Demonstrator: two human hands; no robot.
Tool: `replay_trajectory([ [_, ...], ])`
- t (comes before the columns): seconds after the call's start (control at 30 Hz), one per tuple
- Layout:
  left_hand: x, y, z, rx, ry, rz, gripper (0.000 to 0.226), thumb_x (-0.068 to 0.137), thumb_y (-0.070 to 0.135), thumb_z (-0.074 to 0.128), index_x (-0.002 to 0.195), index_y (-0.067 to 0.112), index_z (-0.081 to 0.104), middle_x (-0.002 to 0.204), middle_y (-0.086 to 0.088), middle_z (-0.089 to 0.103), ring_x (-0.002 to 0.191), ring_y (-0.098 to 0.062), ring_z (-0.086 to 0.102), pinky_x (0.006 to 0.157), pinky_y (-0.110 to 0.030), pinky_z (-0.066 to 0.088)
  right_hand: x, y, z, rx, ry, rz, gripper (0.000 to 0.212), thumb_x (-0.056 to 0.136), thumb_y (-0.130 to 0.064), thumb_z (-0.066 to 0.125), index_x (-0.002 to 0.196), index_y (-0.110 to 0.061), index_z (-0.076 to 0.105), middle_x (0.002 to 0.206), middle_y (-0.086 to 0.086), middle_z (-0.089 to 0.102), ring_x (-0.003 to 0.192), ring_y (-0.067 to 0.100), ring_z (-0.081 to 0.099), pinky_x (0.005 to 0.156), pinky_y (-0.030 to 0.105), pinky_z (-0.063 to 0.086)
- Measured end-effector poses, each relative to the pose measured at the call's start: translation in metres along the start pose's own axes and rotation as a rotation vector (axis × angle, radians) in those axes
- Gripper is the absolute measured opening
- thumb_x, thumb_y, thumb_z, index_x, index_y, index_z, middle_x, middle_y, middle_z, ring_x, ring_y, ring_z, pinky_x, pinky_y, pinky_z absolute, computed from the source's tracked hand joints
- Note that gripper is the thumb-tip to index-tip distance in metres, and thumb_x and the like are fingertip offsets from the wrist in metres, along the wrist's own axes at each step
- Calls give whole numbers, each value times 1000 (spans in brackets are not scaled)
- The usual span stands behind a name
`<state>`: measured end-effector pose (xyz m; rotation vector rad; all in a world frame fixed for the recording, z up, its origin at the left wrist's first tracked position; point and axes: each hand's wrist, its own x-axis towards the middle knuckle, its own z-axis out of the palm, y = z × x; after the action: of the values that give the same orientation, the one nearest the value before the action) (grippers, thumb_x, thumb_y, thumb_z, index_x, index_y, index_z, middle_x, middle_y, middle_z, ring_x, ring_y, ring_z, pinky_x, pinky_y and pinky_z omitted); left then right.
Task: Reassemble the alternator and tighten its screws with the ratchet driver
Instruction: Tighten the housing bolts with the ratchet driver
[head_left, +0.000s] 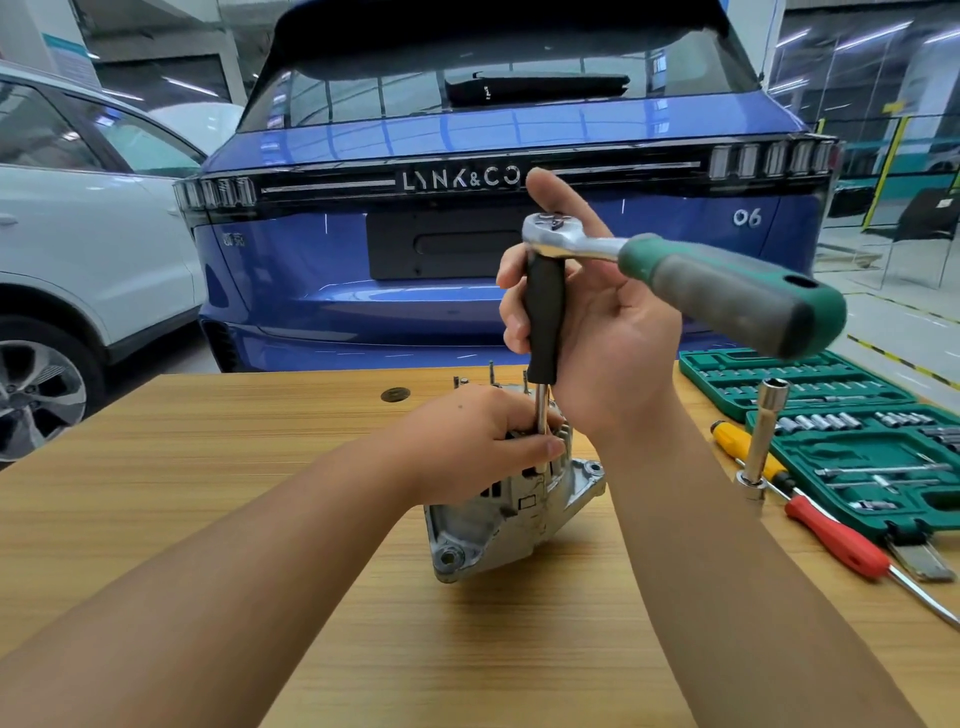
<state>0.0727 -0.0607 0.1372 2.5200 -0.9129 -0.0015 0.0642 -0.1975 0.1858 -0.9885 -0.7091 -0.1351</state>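
Note:
The silver alternator (498, 519) stands on the wooden table (260, 519), tilted toward me. My left hand (467, 441) rests on its top and pinches the thin steel shaft near the tip. My right hand (587, 322) grips the black handle of the vertical driver extension (544, 312), thumb raised. The ratchet driver (675, 270), with a chrome head and a green and grey handle, sits on top of the extension and points right toward me. The shaft's tip is hidden among the alternator's parts.
A green socket set case (857, 447) lies open at the right. Beside it are a yellow screwdriver (737, 441), a red screwdriver (841, 540) and an L-shaped socket wrench (763, 436). A blue car (467, 260) stands behind the table, a white car (78, 234) at the left.

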Motion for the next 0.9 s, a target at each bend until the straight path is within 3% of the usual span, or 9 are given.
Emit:
replay_trajectory([
  [0.1,1,-1,1,-12,6,-2,28,100,46,54,74,54,58,82,17,64,74,-4,60,67,-29,51,-1,2,2,29,-42,1,47,86,-30,48,130,-12,47,75,14,52,60,24,39,54,37,27],
  [0.17,0,-2,1,-21,10,3,31,101,45,55,73,57,58,81,18,64,71,-4,60,62,-24,49,-1,5,2,57,-20,25,43,85,-27,58,125,-13,51,74,11,55,53,22,46,49,31,35],
  [0.3,1,-1,2,20,-4,-3,29,101,47,53,72,45,58,77,24,61,65,1,55,55,-21,39,-5,12,0,-175,225,-111,21,94,-27,66,102,-8,63,68,1,48,51,14,39,46,25,33],
  [0.4,2,-1,2,35,-14,3,26,101,48,52,75,47,56,78,19,62,69,-1,56,57,-20,41,-2,12,-6,-258,332,-95,22,94,-23,67,95,-2,60,62,-1,46,50,13,36,48,27,32],
  [0.53,1,0,0,31,-6,-12,29,101,46,53,72,49,54,76,24,61,69,3,56,56,-17,38,-1,11,-9,-127,166,-106,24,99,-12,58,121,-21,57,76,1,57,55,14,47,53,25,42],
  [0.63,-1,4,-2,29,-10,4,32,101,44,54,70,51,53,77,36,59,71,6,57,53,-11,38,-3,15,-3,-224,100,-259,37,100,1,53,126,-25,55,83,9,55,58,16,47,52,26,44],
  [0.73,-2,5,-1,40,-4,5,32,101,43,54,71,54,52,79,37,59,74,6,57,56,-15,37,-4,18,-3,-168,77,-243,42,101,9,47,125,-23,57,92,17,49,64,16,45,57,23,46],
  [0.83,-2,4,-1,29,6,11,35,101,43,54,68,53,55,79,30,60,73,4,56,57,-18,36,-1,11,-8,-9,-33,-129,38,102,2,36,127,-21,53,78,11,58,54,18,49,47,26,43],
  [0.9,-1,5,-2,20,3,24,39,101,41,54,67,61,55,78,32,58,70,6,54,55,-14,33,3,6,-11,70,-65,-50,35,90,-21,43,124,-22,54,73,8,62,50,22,49,47,27,38],
])
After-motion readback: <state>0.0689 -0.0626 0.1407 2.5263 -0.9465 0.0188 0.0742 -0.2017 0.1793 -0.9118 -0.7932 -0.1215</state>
